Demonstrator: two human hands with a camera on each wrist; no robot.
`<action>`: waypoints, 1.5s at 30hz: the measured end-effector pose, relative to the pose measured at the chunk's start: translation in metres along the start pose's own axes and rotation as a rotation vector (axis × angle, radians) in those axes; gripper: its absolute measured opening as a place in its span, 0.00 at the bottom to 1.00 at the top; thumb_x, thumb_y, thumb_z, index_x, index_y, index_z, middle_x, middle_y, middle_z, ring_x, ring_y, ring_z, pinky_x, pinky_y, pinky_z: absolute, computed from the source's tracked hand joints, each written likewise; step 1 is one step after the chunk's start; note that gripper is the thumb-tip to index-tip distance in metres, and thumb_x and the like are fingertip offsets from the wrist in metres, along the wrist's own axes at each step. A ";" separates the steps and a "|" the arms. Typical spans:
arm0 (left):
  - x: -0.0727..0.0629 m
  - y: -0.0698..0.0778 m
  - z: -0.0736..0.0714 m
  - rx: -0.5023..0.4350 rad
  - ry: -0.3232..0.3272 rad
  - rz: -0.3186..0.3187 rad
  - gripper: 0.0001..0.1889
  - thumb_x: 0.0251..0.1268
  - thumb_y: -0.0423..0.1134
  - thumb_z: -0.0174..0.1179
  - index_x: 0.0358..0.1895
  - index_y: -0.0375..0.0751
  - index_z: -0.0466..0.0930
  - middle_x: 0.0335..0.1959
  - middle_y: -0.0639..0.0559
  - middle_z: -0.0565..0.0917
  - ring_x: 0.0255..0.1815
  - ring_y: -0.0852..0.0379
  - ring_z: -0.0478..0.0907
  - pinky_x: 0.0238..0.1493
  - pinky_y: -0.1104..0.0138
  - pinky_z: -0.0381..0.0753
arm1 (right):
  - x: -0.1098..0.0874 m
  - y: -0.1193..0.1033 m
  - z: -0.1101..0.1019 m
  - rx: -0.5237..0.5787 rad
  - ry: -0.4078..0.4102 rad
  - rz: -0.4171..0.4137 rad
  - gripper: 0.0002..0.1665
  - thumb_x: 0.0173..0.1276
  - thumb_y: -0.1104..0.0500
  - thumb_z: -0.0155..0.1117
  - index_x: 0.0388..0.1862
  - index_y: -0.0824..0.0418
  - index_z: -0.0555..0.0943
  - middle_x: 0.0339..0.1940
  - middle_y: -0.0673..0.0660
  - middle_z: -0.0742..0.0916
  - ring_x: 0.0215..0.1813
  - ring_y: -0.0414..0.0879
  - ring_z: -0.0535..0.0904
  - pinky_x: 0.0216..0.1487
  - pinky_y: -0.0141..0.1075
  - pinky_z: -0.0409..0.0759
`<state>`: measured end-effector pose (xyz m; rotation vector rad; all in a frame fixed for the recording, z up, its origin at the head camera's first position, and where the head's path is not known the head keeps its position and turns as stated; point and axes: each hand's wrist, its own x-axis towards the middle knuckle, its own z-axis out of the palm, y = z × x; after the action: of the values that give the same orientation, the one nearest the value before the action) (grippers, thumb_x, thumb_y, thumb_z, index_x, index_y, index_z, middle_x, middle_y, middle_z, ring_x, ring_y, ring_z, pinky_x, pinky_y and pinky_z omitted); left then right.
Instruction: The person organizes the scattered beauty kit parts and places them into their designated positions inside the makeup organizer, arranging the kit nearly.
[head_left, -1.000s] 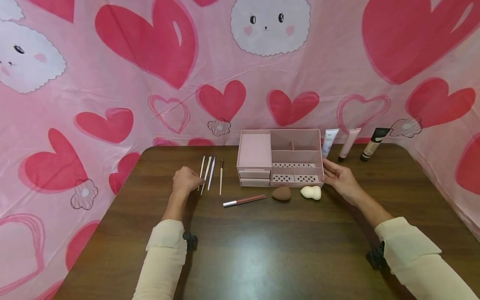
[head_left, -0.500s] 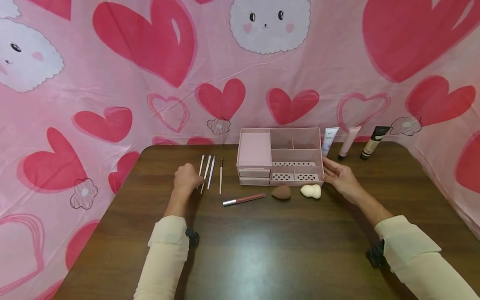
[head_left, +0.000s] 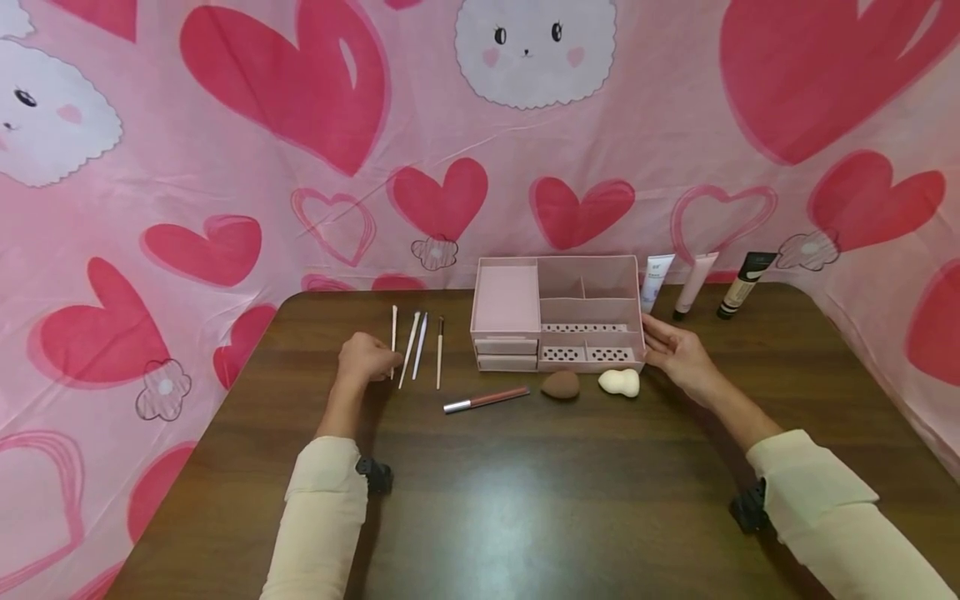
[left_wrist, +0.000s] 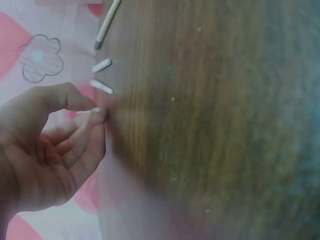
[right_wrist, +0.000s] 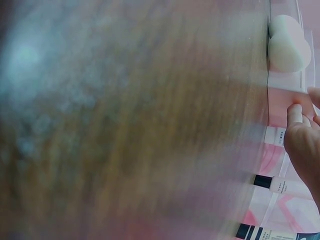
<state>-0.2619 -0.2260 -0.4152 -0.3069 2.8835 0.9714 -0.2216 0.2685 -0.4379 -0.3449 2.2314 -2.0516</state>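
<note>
My left hand point(head_left: 363, 358) pinches the lower end of a slim white makeup brush point(head_left: 393, 323), the leftmost in a row on the wooden table. In the left wrist view its pale end shows between thumb and fingertip of the left hand point(left_wrist: 65, 135). Just right of it lie a second white brush point(head_left: 409, 350), a pale lavender one point(head_left: 420, 346) and a dark-tipped one point(head_left: 440, 354). With fairly straight fingers, my right hand point(head_left: 678, 354) touches the right side wall of a pink desk organizer point(head_left: 506, 296). The right wrist view shows these fingers point(right_wrist: 295, 115) against that wall.
Before the organizer lie a lip gloss tube point(head_left: 486, 400), a brown makeup sponge point(head_left: 561, 385) and a cream sponge point(head_left: 619, 382). A white tube point(head_left: 656, 283), a pink tube point(head_left: 695, 286) and a black-capped tube point(head_left: 744, 286) stand right of it. A heart-print cloth hangs behind.
My left hand has shifted slightly left with the leftmost brush, which now stands straighter and farther from its neighbour. My right hand stays at the organizer's side.
</note>
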 end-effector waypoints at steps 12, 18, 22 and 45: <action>0.003 -0.002 -0.001 -0.428 -0.117 -0.026 0.18 0.59 0.28 0.60 0.51 0.17 0.82 0.14 0.58 0.82 0.19 0.68 0.79 0.28 0.75 0.84 | 0.000 0.003 0.001 0.017 -0.004 -0.016 0.41 0.69 0.79 0.52 0.78 0.80 0.48 0.77 0.81 0.51 0.63 0.21 0.72 0.57 0.18 0.76; 0.003 0.001 -0.001 -0.540 -0.188 -0.030 0.21 0.65 0.26 0.58 0.58 0.14 0.75 0.22 0.54 0.85 0.23 0.67 0.81 0.32 0.73 0.86 | -0.001 0.001 0.001 -0.013 -0.006 -0.006 0.41 0.70 0.78 0.52 0.78 0.79 0.48 0.77 0.80 0.53 0.66 0.25 0.71 0.57 0.17 0.76; 0.003 0.004 -0.001 -0.563 -0.218 -0.028 0.21 0.67 0.26 0.57 0.60 0.14 0.73 0.26 0.51 0.87 0.26 0.66 0.82 0.34 0.73 0.87 | -0.002 0.002 0.000 -0.013 -0.011 -0.005 0.41 0.70 0.78 0.51 0.78 0.79 0.47 0.77 0.80 0.52 0.66 0.24 0.70 0.57 0.17 0.76; -0.006 0.034 -0.001 -0.596 -0.246 0.051 0.22 0.67 0.26 0.59 0.61 0.14 0.73 0.31 0.45 0.89 0.29 0.64 0.84 0.42 0.66 0.89 | -0.002 0.001 0.000 -0.063 -0.025 -0.019 0.40 0.72 0.76 0.52 0.79 0.78 0.48 0.77 0.80 0.53 0.67 0.25 0.69 0.57 0.17 0.76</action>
<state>-0.2634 -0.1997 -0.3936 -0.1330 2.3365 1.7280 -0.2199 0.2694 -0.4388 -0.3962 2.2907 -1.9790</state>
